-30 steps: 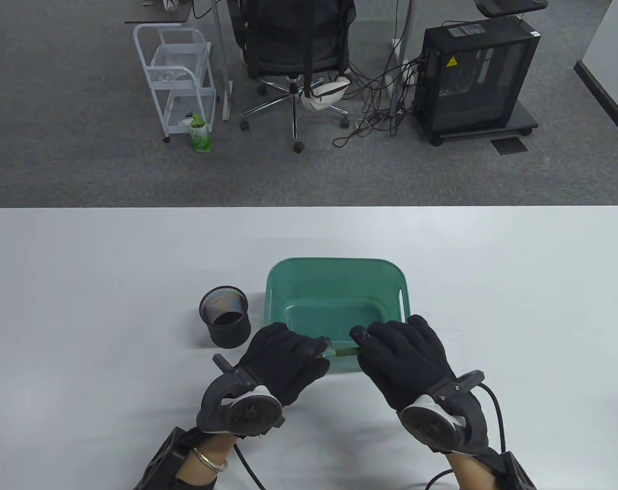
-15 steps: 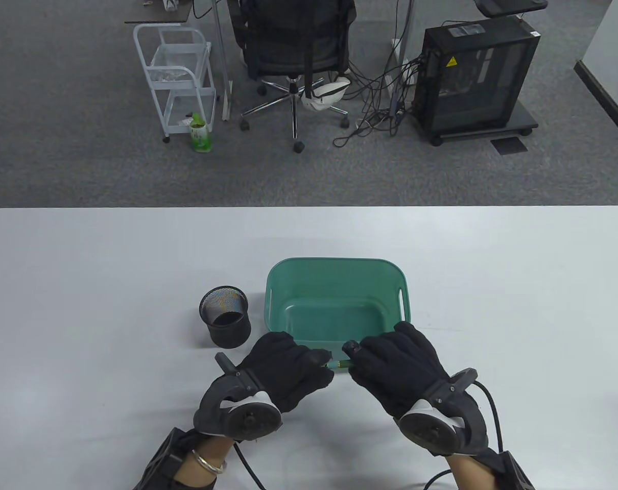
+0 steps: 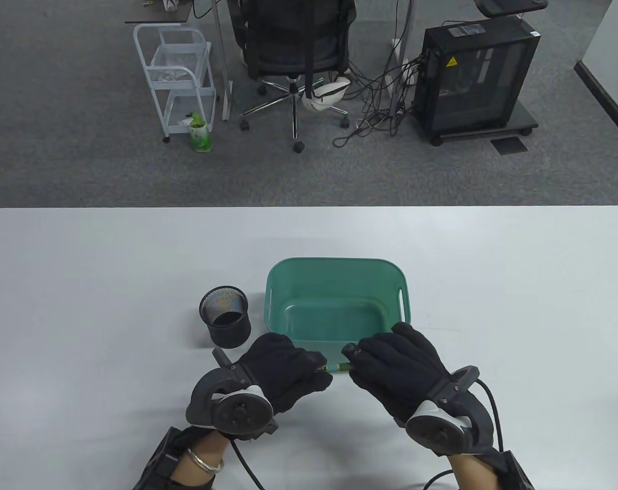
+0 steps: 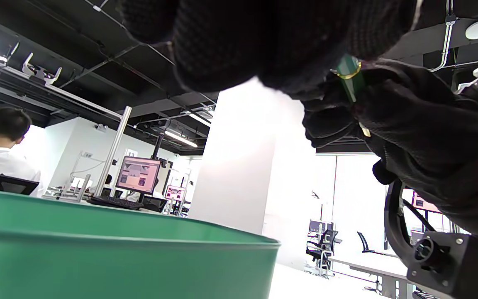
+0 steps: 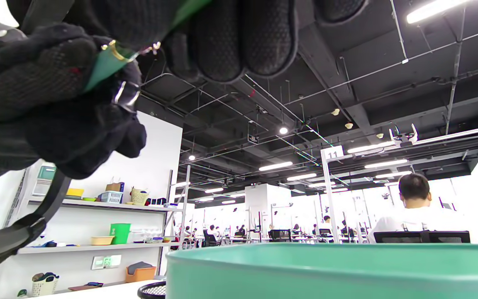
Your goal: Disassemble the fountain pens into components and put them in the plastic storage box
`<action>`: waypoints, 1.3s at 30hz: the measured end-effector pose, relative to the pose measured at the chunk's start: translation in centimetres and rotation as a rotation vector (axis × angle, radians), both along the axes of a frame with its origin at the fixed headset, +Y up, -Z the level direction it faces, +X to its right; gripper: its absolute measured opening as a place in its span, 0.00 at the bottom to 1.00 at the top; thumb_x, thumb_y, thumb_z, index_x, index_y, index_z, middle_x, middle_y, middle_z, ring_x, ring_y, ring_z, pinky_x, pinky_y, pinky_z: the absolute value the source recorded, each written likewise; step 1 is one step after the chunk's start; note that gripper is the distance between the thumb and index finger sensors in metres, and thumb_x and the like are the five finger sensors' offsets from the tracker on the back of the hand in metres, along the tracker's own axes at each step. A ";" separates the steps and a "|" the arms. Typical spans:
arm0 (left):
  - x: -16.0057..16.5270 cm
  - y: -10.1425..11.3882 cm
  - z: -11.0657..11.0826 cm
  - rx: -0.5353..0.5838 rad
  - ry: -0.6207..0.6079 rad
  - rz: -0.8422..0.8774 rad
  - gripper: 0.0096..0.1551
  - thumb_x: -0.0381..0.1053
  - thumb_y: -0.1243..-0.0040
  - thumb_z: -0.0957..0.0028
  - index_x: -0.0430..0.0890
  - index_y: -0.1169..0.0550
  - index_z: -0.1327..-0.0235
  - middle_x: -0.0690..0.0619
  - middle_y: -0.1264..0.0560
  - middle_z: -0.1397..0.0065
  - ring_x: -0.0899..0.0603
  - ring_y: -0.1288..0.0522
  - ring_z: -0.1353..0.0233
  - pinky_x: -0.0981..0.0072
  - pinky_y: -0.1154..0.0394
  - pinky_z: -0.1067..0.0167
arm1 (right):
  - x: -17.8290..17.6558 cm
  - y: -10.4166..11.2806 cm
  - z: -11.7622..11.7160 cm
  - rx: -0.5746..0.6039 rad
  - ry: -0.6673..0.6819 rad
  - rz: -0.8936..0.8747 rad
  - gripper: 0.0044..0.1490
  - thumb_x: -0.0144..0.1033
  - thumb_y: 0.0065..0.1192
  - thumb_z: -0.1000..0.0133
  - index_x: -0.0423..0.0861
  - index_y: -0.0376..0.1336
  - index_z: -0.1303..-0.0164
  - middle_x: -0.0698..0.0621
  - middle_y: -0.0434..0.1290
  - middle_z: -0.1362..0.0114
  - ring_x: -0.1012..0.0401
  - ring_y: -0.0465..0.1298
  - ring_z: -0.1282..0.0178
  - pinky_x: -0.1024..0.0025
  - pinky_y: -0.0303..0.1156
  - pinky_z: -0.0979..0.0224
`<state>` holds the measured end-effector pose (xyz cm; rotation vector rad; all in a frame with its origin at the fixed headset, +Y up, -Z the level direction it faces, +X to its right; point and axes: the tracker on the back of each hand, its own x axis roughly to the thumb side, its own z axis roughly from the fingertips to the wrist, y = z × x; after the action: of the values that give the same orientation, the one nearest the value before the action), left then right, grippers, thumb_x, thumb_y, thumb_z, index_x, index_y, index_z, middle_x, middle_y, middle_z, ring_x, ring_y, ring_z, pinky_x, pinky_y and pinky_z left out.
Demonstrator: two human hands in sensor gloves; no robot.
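White table (image 3: 84, 286) carries a green plastic box (image 3: 334, 268) at its middle and a black mesh cup (image 3: 224, 323) just left of the box; wide bare surface lies to both sides and toward the far edge. Since a second ago both hands have drawn back from over the box's near rim toward the person, and much less of the pen shows between them. The left hand (image 3: 283, 370) and right hand (image 3: 398, 367) face each other just in front of the box, each grip clamped on one end of the pen (image 3: 339, 366). The pen is green with a gold ring, held level above the table, only a short stretch showing between the gloves. In the right wrist view a metal clip (image 5: 126, 94) shows beside the ring.
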<state>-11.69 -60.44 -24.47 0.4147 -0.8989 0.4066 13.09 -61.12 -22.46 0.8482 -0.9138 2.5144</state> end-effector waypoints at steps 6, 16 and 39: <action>-0.1 0.1 -0.3 -0.038 -0.032 0.011 0.27 0.61 0.47 0.32 0.41 0.12 0.54 0.61 0.17 0.70 0.54 0.19 0.65 0.55 0.25 0.37 | 0.0 0.1 0.1 0.025 -0.001 0.002 0.26 0.53 0.60 0.43 0.59 0.74 0.37 0.61 0.75 0.33 0.64 0.73 0.30 0.53 0.60 0.16; -0.5 0.1 -0.8 -0.103 -0.055 0.010 0.28 0.61 0.47 0.32 0.41 0.11 0.56 0.62 0.17 0.71 0.54 0.19 0.66 0.55 0.25 0.38 | -0.2 -0.1 0.1 0.032 0.006 0.012 0.26 0.53 0.60 0.43 0.59 0.74 0.36 0.61 0.75 0.32 0.64 0.73 0.30 0.53 0.59 0.16; -2.5 -0.2 -3.8 -0.140 0.195 -0.031 0.27 0.60 0.46 0.30 0.43 0.16 0.35 0.53 0.12 0.44 0.46 0.16 0.42 0.46 0.31 0.27 | 6.0 2.7 0.2 0.131 -0.216 -0.157 0.26 0.53 0.59 0.41 0.59 0.72 0.34 0.60 0.74 0.32 0.62 0.74 0.30 0.52 0.60 0.16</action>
<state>-14.21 -60.61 -28.26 0.3053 -0.6823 0.3915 19.07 -58.45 -22.28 0.5240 -1.1769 2.4633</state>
